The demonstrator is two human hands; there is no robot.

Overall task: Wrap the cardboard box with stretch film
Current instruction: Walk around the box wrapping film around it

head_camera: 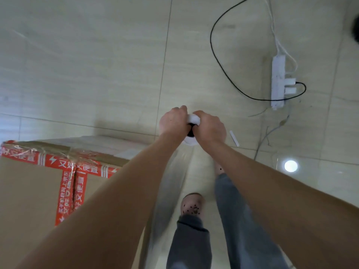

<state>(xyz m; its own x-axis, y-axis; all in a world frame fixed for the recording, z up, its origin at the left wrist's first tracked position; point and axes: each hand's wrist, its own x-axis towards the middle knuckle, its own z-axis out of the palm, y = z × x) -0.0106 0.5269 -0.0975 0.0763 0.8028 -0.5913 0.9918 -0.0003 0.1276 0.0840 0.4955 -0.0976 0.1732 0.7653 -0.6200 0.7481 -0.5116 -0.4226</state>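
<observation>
L hand [173, 121] & R hand [210, 128] grip film roll [193, 119] top.

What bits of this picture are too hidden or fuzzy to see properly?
All in the head view:
- Film roll: mostly covered by the left hand and right hand.
- Cardboard box: cut by the left and bottom edges, crossed by the left forearm.
- Stretched film: see-through and blurred.
- Dark shape, top right: cut by the edge.

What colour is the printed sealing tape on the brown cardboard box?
The printed sealing tape is red with white characters and lightning bolts; head view.
</observation>
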